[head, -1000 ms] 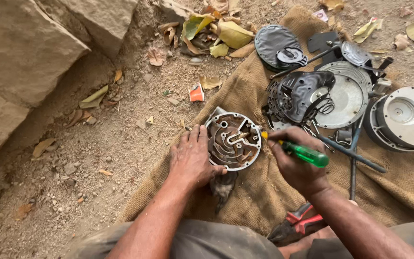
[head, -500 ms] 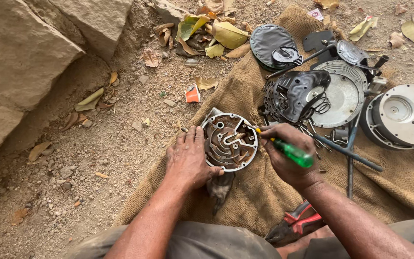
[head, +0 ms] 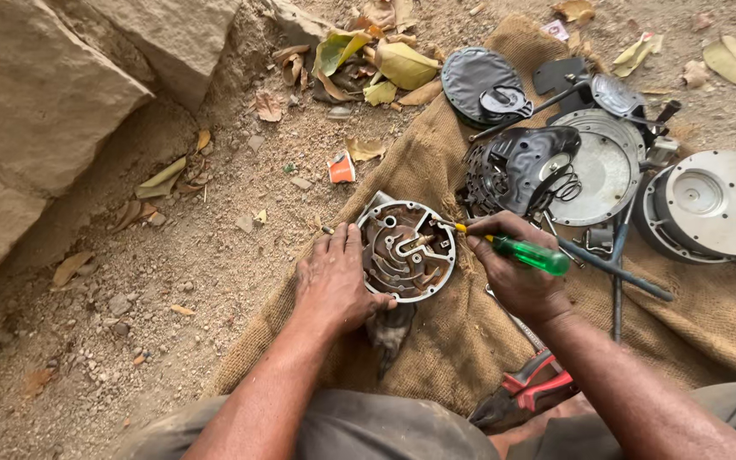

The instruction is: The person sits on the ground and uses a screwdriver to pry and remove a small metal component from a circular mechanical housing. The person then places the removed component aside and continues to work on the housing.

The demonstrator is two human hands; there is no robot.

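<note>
Both hands on rusty round plate

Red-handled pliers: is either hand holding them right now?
No. The red-handled pliers lie on the burlap cloth, while the right hand holds a green-handled screwdriver and the left hand steadies the round metal plate.

Burlap sack, stone blocks, dry leaves, red pliers, grey round housing

sandy ground (dry leaves scattered) beside pale stone blocks, daylight
</note>
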